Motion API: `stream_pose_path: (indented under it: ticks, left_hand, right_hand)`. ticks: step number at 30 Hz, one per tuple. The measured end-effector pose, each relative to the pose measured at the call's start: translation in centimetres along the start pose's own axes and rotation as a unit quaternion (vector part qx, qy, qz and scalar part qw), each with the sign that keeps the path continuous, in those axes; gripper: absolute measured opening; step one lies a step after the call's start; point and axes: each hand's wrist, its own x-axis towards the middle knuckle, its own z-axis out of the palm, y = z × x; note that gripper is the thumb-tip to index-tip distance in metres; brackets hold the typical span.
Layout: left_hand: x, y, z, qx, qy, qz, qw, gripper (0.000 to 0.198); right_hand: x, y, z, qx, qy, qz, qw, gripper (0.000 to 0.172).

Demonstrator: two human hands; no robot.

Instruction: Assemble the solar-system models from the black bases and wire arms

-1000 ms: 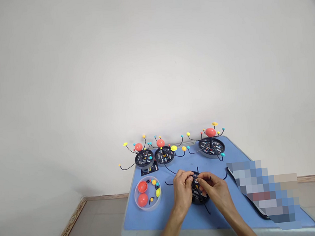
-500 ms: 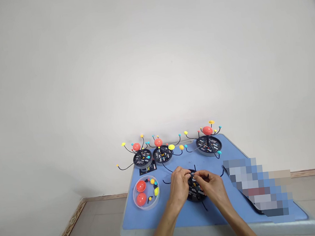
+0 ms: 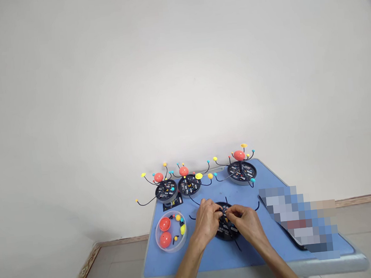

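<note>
A round black base (image 3: 226,234) with printed labels, part of a solar system model, lies on the table between my hands. Thin black curved rods stick out around it, one (image 3: 257,206) past my right hand and one (image 3: 238,245) toward the front edge. My left hand (image 3: 207,219) is closed over the base's left side, fingertips near its centre. From the right, my right hand (image 3: 245,220) pinches close to the same spot, thumb and forefinger together. Whatever small part the fingertips grip is hidden by the fingers.
Three assembled models with red balls stand along the back: left (image 3: 167,196), middle (image 3: 190,191) and right (image 3: 242,178). A clear round tub (image 3: 173,248) on the left holds red half-shells and small coloured balls. A blurred flat item (image 3: 295,220) lies right on the blue table (image 3: 171,265).
The view has shifted slightly, so the table and models appear a little further left. Both hands stay at the base's centre, with only small finger movement.
</note>
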Motion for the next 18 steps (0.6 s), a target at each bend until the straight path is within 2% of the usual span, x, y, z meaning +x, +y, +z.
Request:
stream_pose_path:
  ticks: [9,15,18]
  left_hand:
    - [0.0,-0.1,0.8,-0.012,0.030,-0.033,0.999,0.018]
    - [-0.4,0.2,0.8,-0.003,0.023,-0.049,0.999,0.019]
    - [-0.5,0.4,0.8,-0.005,0.024,-0.051,0.998,0.021]
  right_hand:
    - [0.1,1.1,0.2,-0.007,-0.018,-0.008,1.000,0.030]
    - [-0.8,1.7,-1.0,-0.017,-0.029,0.022,0.999,0.057]
    - [-1.7,1.6,-2.2,-0.048,-0.015,0.033,0.998,0.062]
